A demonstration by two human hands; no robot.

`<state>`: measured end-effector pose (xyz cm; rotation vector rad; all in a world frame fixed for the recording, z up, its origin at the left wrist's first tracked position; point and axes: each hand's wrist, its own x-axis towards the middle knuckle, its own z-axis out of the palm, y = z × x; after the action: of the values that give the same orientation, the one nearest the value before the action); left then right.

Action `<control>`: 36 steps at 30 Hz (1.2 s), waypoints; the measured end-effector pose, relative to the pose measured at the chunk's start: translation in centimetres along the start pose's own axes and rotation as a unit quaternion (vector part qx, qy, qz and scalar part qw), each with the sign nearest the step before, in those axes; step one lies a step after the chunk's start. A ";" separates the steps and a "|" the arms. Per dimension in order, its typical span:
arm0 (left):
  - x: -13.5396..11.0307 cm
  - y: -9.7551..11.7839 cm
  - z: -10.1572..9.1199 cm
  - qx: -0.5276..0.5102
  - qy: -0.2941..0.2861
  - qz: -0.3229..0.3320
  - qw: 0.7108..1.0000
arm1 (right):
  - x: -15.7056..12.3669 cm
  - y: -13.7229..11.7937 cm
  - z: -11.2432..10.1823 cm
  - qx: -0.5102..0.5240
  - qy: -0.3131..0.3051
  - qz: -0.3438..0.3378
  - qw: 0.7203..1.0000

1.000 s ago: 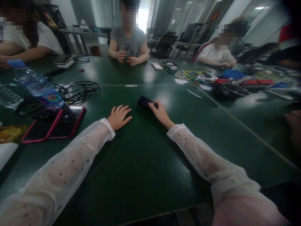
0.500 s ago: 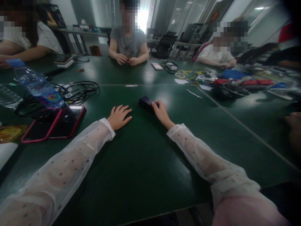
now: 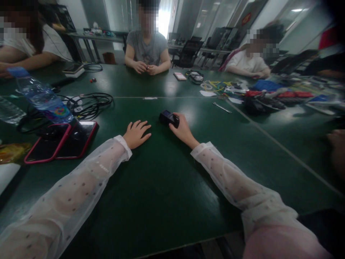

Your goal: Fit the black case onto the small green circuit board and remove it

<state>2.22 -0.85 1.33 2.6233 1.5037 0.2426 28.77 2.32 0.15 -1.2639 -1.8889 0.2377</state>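
Note:
A small black device with a screen (image 3: pixel 167 116) rests on the dark green table (image 3: pixel 161 201) in front of me. My right hand (image 3: pixel 182 130) grips its near right end, with the thumb on the near side and the fingers around the far side. The far fingertips are partly hidden behind the device. To the left, my left hand (image 3: pixel 137 134) lies flat on the table with its fingers spread, apart from the device and holding nothing.
Two red-edged phones (image 3: pixel 78 140), a water bottle (image 3: pixel 43 95) and coiled black cables (image 3: pixel 91 102) lie at left. A wrench (image 3: pixel 222 107) is at right, before a heap of cables and bags (image 3: pixel 277 94). Across the table sits a person in grey (image 3: pixel 147 46); others sit on both sides.
My right thumb has shifted from the top of the device to its near side, and the fingers now wrap its end. The device and my left hand have stayed in place.

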 end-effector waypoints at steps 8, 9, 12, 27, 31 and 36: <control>0.0 0.0 0.0 -0.001 -0.005 -0.010 1.000 | -0.1 0.0 -0.1 -0.019 -0.001 0.042 0.999; 0.0 0.0 0.0 -0.001 -0.004 -0.011 1.000 | -0.1 -0.1 -0.1 -0.020 -0.003 0.044 0.999; 0.0 0.0 0.1 -0.005 -0.007 -0.009 1.000 | -0.1 -0.2 -0.1 -0.026 -0.005 0.040 0.999; 0.0 0.0 0.0 -0.007 -0.007 -0.008 1.000 | -0.2 -0.6 -0.1 -0.047 -0.022 0.024 0.998; -0.1 0.1 -0.1 -0.010 -0.006 -0.003 1.000 | -0.2 -0.4 -0.1 -0.045 -0.026 0.025 0.998; -0.1 0.1 -0.1 -0.014 -0.009 0.003 1.000 | -0.2 -0.1 0.0 -0.046 -0.023 0.020 0.998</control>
<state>2.23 -0.95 1.45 2.6016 1.4767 0.2369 28.73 2.09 0.06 -1.3686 -1.9354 0.2046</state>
